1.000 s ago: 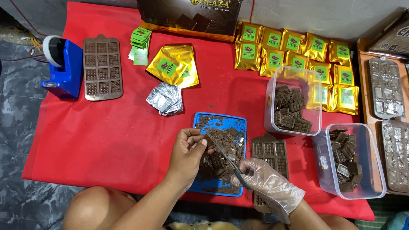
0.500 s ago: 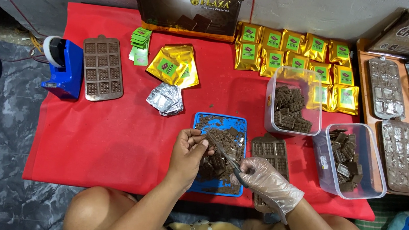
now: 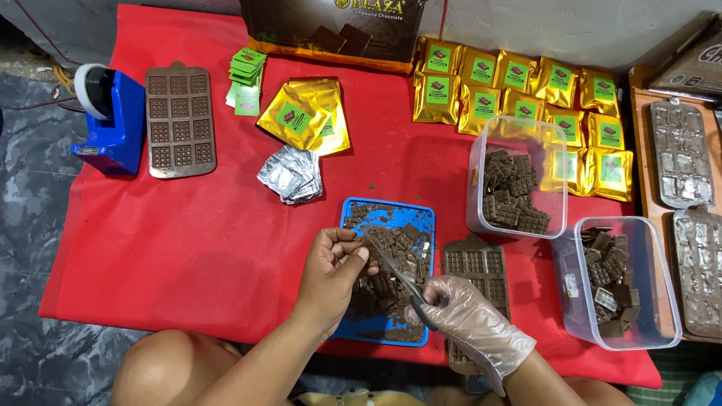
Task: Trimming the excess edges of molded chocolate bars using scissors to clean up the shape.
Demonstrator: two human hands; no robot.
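Trimming chocolate over blue tray (image 3: 358, 214), 2 clear tubs (image 3: 477, 166) alongside.
Left hand (image 3: 332, 271) fingers pinching chocolate piece (image 3: 366, 241); gloved right hand (image 3: 469, 315) fingers curled around knife (image 3: 398, 273).

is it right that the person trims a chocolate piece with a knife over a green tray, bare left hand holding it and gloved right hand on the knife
Not quite: the tray is blue, not green, as the head view shows. The rest holds: the bare left hand holds the chocolate piece, and the gloved right hand works the knife over it.
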